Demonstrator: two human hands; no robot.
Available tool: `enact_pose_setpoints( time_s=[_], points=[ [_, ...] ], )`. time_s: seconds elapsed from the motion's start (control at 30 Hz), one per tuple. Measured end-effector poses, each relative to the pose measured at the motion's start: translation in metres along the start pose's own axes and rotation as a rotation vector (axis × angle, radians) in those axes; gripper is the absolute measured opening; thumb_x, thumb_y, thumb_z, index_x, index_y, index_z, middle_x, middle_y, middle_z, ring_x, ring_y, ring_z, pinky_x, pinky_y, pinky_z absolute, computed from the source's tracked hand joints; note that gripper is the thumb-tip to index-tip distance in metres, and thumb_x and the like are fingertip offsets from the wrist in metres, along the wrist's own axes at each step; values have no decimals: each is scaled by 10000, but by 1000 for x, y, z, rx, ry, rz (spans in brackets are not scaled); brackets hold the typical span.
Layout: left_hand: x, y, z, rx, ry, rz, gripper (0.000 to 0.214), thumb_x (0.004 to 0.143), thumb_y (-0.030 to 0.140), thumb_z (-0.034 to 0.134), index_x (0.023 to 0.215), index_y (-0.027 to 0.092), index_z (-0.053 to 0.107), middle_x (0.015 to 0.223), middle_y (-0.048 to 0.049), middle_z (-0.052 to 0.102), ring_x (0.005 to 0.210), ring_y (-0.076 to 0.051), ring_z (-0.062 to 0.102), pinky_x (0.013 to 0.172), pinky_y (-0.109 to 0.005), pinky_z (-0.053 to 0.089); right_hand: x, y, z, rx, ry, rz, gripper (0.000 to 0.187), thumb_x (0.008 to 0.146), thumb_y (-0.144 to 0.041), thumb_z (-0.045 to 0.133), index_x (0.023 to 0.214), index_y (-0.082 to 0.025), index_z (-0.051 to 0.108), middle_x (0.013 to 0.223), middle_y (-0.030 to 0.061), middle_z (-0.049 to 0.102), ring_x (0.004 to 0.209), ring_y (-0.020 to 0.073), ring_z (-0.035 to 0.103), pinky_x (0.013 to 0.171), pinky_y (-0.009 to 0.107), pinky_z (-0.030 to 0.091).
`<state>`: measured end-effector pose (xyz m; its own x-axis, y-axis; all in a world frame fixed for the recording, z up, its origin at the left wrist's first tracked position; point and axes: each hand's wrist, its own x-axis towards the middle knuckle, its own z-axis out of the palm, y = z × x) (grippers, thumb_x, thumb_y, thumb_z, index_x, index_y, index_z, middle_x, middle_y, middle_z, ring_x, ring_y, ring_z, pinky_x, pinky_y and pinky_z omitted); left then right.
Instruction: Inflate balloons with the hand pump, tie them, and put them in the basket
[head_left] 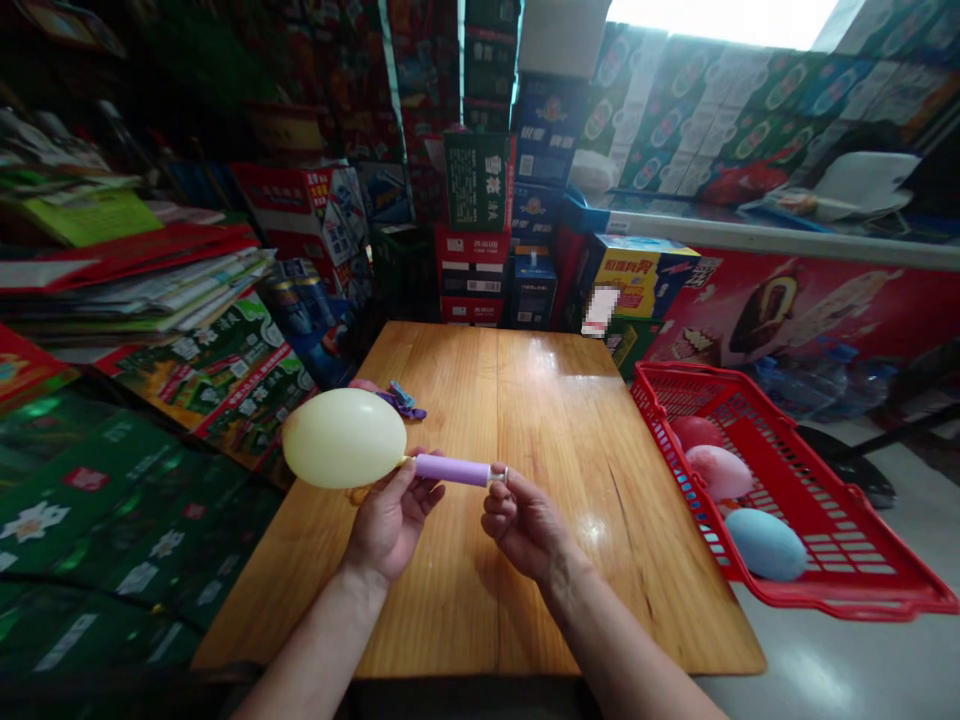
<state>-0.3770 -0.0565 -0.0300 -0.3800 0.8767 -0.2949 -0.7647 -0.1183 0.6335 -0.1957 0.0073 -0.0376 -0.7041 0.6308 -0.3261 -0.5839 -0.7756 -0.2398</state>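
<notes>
Red plastic basket (840, 588) holds blue, pink balloons (763, 544); left hand (390, 525) grips purple pump (452, 470).

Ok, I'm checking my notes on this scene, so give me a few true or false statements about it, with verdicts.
The left hand holds a purple pump. True.
The balloon on the pump is blue. False: it is a pale yellow balloon.
The red basket stands on the wooden table. False: it is beside the table.
A pale blue balloon lies in the basket. True.
The right hand grips the balloon. False: its fingers are at the pump's metal end.
</notes>
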Motion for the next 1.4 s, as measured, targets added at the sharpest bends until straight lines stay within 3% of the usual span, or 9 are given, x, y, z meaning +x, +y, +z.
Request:
enact_pose_setpoints(
  time_s=[0.13,0.3,0.47,0.57,0.7,0.87,1.0,1.17,1.4],
  points=[
    [4,1,-2,10,14,11,246,836,202,763,1074,168,715,1097,-110,750,885,-166,712,735,-265,590,0,-5,1,-64,37,3,246,807,-237,758,996,-177,613,689,-27,623,497,68,454,481,183,379],
    [1,-4,-4,47,4,5,276,815,218,784,1077,169,710,1096,-113,754,866,-165,718,695,-244,571,0,6,3,-475,141,-157,335,818,-439,785,915,-182,593,603,-41,569,439,64,393,423,187,308],
    [-3,-7,-4,47,-23,-42,278,843,215,758,1112,172,701,1121,-113,751,876,-165,723,700,-244,568,3,13,3,-694,230,-229,354,797,-449,790,787,-171,572,571,-31,540,430,56,376,403,188,272],
    [2,9,-8,-42,21,-12,197,881,180,701,1078,167,697,1146,-109,746,985,-197,726,747,-272,579,6,4,-1,-681,275,-258,330,776,-417,797,758,-174,574,558,-32,529,420,58,371,388,190,260],
    [16,45,-22,-155,202,144,114,954,124,570,964,167,675,1031,-62,769,1009,-174,728,672,-232,549,11,-8,-9,-714,404,-419,318,759,-411,803,726,-185,581,553,-29,540,427,66,389,393,198,269],
    [19,62,-31,-157,230,144,139,977,131,541,973,171,674,975,-45,773,959,-170,736,629,-229,520,19,6,-10,-1017,389,-455,293,822,-444,736,941,-178,707,701,29,663,527,119,515,478,240,376],
    [13,58,-34,-141,219,98,110,963,144,572,985,168,677,976,-58,769,909,-162,737,612,-224,516,36,23,-9,-1295,343,-628,300,825,-412,730,1045,-209,748,725,18,655,618,160,550,567,277,401],
    [10,59,-42,-131,198,63,90,953,152,593,981,166,677,1010,-67,760,888,-157,737,616,-221,533,56,40,-9,-1549,332,-722,238,851,-349,689,1066,-256,728,832,43,671,746,205,571,707,337,420],
    [10,64,-50,-159,165,22,112,942,134,597,998,164,689,1026,-64,756,915,-163,735,624,-219,538,60,50,-7,-1943,346,-808,296,869,-305,629,1139,-192,668,1028,128,656,1018,296,566,915,445,432]
  ],
)
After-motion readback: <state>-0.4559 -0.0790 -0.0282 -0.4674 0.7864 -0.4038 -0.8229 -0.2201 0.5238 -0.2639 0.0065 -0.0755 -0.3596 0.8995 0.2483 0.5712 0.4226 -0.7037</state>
